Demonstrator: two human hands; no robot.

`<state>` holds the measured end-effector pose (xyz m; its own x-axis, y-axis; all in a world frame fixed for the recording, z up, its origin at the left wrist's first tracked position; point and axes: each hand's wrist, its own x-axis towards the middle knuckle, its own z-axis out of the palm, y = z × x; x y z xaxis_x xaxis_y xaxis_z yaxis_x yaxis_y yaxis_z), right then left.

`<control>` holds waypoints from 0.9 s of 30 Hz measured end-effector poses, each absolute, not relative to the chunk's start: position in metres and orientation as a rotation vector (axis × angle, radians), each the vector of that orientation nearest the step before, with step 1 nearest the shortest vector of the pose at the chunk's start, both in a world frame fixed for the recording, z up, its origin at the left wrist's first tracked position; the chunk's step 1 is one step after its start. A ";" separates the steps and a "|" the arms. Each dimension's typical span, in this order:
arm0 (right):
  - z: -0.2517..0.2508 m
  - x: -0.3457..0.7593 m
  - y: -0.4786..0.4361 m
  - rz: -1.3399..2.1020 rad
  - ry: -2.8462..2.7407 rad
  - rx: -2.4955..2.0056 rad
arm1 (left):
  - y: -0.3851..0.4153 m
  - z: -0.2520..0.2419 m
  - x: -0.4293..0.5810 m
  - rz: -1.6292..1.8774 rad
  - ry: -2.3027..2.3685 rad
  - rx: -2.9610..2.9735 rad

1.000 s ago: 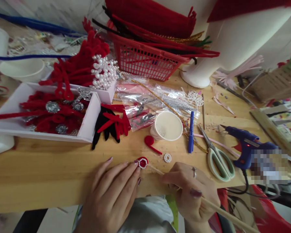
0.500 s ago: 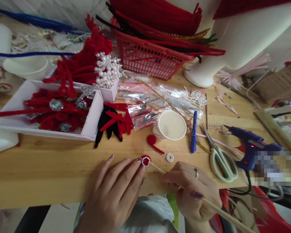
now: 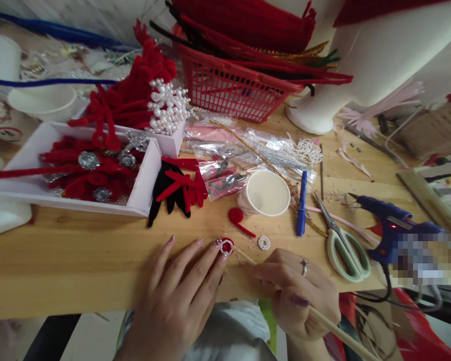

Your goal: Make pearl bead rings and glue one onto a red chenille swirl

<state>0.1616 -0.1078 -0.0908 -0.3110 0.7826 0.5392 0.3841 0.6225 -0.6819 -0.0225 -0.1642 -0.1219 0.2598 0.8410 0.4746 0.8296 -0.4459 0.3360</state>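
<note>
My left hand (image 3: 183, 296) lies flat on the table with its fingers stretched out. Its fingertips touch a small red fuzzy coil (image 3: 227, 245) that carries a ring of white pearl beads (image 3: 222, 252). Held in my right hand (image 3: 298, 291) is a thin wooden stick (image 3: 347, 338), its narrow tip just right of the beaded coil. A loose pearl ring (image 3: 263, 243) rests a little further right. Behind it is a red spiral with a straight tail (image 3: 236, 216).
A paper cup (image 3: 267, 193), blue marker (image 3: 302, 203), scissors (image 3: 347, 253) and glue gun (image 3: 391, 220) sit to the right. At left stands a white box (image 3: 135, 205) of red fuzzy pieces, beside black and red strips (image 3: 183, 188). A red basket (image 3: 229, 90) is at the back.
The stick's tip has drawn slightly away from the pearl ring, to the right. My left hand keeps its place on the coil. The view has shifted a little.
</note>
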 end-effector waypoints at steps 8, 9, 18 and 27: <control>-0.091 0.160 -0.105 0.486 -1.956 -0.892 | -0.163 -0.122 -0.020 0.930 1.679 2.465; -0.091 0.160 -0.105 0.477 -1.954 -0.890 | -0.164 -0.123 -0.020 0.926 1.677 2.475; -0.088 0.159 -0.105 0.498 -1.963 -0.909 | -0.166 -0.125 -0.021 0.875 1.652 2.521; -0.084 0.160 -0.107 0.479 -1.993 -0.940 | -0.165 -0.125 -0.018 0.905 1.670 2.525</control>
<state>0.1597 -0.1068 -0.0836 -0.3488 0.7657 0.5404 0.4368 0.6430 -0.6290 -0.0183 -0.1655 -0.1254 0.2770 0.8396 0.4672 0.8499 -0.4409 0.2885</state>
